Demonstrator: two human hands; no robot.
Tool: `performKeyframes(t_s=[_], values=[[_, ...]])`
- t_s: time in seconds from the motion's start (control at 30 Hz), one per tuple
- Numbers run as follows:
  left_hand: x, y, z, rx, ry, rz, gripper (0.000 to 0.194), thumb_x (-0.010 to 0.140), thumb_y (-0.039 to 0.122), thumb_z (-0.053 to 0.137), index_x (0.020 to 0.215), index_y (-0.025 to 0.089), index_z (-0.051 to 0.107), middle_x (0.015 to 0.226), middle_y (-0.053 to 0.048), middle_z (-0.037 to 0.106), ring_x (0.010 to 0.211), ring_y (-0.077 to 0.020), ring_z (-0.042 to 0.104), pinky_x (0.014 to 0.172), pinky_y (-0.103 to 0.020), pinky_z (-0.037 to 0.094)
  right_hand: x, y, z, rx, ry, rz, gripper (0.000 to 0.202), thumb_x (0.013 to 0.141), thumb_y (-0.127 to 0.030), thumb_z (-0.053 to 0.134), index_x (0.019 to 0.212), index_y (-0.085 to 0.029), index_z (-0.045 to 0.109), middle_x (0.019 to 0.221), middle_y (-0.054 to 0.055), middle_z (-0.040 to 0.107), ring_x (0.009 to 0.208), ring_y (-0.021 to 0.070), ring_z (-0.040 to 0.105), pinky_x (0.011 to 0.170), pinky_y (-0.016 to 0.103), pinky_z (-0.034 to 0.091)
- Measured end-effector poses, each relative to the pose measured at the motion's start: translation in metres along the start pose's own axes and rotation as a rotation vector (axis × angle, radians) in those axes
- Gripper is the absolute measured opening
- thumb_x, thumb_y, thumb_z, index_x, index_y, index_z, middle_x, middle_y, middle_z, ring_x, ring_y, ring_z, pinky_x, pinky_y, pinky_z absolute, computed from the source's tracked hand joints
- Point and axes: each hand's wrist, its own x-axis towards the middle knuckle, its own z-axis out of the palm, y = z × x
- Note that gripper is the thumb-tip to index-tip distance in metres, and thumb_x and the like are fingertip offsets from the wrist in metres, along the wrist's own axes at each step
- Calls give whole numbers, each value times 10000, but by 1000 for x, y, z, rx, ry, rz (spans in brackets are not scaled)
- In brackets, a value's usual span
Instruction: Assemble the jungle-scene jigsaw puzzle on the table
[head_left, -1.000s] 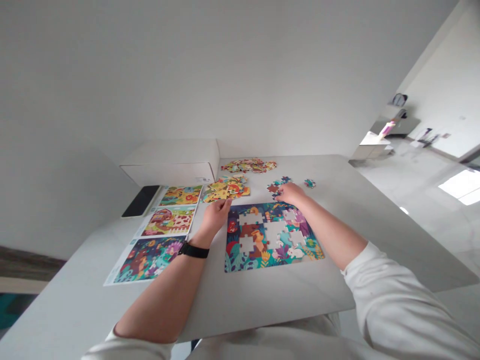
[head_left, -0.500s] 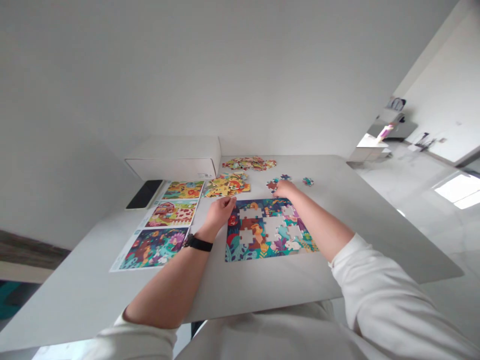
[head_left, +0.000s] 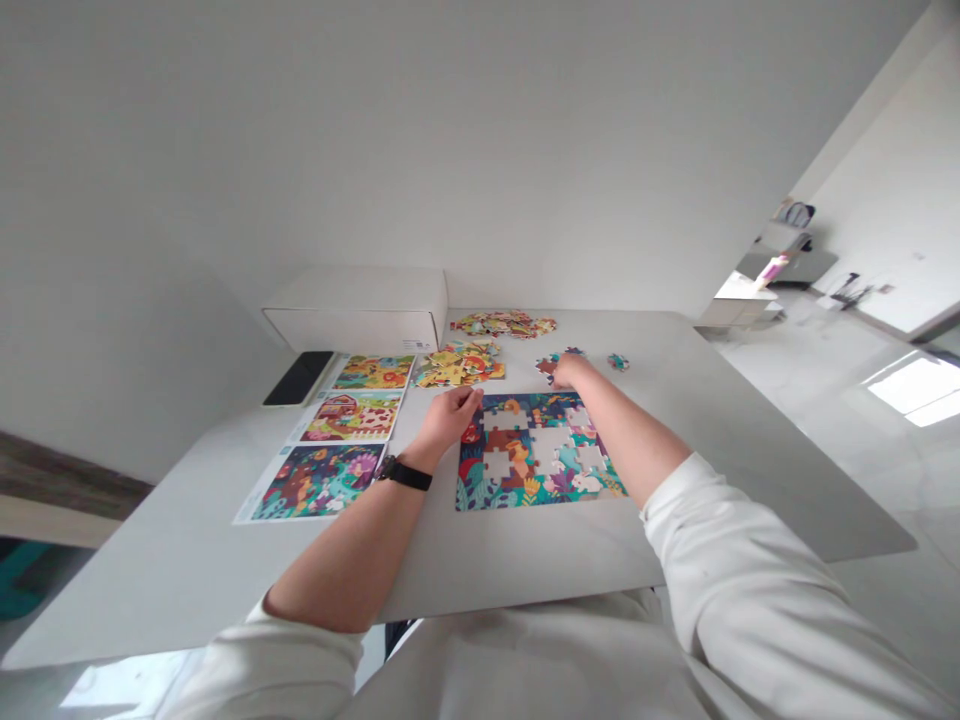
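A plain pale wall (head_left: 525, 150) stands behind my pale desk (head_left: 735, 450). My jigsaw puzzle (head_left: 519, 450) lies flat in front of me, below and between my hands, with pale holes in it. My left hand (head_left: 454, 412) is curled at its top left corner, thumb close to finger; I can't tell if it pinches anything. My right hand (head_left: 568, 372) bends down onto some loose puzzle pieces (head_left: 547, 368) just past the puzzle's top edge. My fingertips are hidden, so I can't tell if they have one.

I think it's best to take one piece by its sides, softly, so the others don't slide. I should hold my right arm up, as it crosses over the puzzle's right side and could bump it.

To the right of my right hand, past one lone piece (head_left: 618, 362), the desk runs on to its edge, so that way looks roomy. Left is tighter: a yellow pile of pieces (head_left: 459, 368) sits just beyond my left hand, and the picture sheet (head_left: 349, 416) lies beside it.
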Motion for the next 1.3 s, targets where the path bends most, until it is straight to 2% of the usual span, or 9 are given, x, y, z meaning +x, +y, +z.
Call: performKeyframes(t_s=[0.13,0.27,0.43,0.73,0.83,1.03,1.17,1.23,1.3], values=[[1,-2,1,9,1,4,451,980,542,465,677,210,497,624,21,462,627,-143,411,603,-297,263,1,10,-3,-22,4,-20,511,751,-356,928,1215,-166,833,1254,193,794,1145,331,761,970,361,604],[1,-4,3,29,-5,12,447,982,530,484,670,211,493,614,27,464,617,-141,398,600,-295,266,-7,19,-3,-11,22,-46,420,782,-371,900,1170,-215,850,1163,139,822,1065,290,770,914,325,597],[1,-5,4,45,-19,31,451,988,522,486,659,214,486,610,19,487,608,-147,417,599,-299,284,-17,23,0,15,54,-20,382,853,-373,826,1199,-212,839,1221,146,808,1089,285,762,900,319,587],[-2,-2,5,63,-49,15,462,994,563,463,694,215,510,635,7,523,640,-157,458,604,-293,302,-21,26,-3,51,35,-60,307,808,-235,826,1112,-207,858,1141,106,829,1036,268,764,874,298,564],[-2,-4,6,75,-52,18,459,992,563,459,695,215,501,637,7,521,639,-157,456,604,-295,296,-21,25,-3,59,43,-67,317,784,-217,848,1101,-217,861,1157,111,824,1061,277,757,903,309,555],[-4,-3,6,72,-52,-9,487,980,606,483,680,223,458,610,18,476,626,-153,430,598,-291,302,-18,24,0,109,20,-93,311,732,-202,883,1042,-212,858,1066,94,829,1012,284,760,885,326,552],[-4,-1,6,76,-48,-7,471,980,581,475,676,222,454,605,21,474,617,-147,423,593,-288,297,-20,26,7,139,119,-111,502,706,-240,906,1193,-178,803,1232,154,780,1092,297,739,926,329,564],[-4,-1,6,71,-51,-3,458,981,561,467,674,222,450,605,19,478,612,-146,426,589,-289,292,-23,28,11,151,200,-125,582,746,-257,875,1309,-175,751,1375,185,713,1180,311,713,969,338,558],[-4,-2,7,67,-60,-4,451,977,561,466,679,222,465,605,16,488,610,-148,434,589,-291,290,-26,29,12,145,228,-129,617,790,-271,837,1388,-178,713,1452,197,667,1216,323,700,983,348,553]])
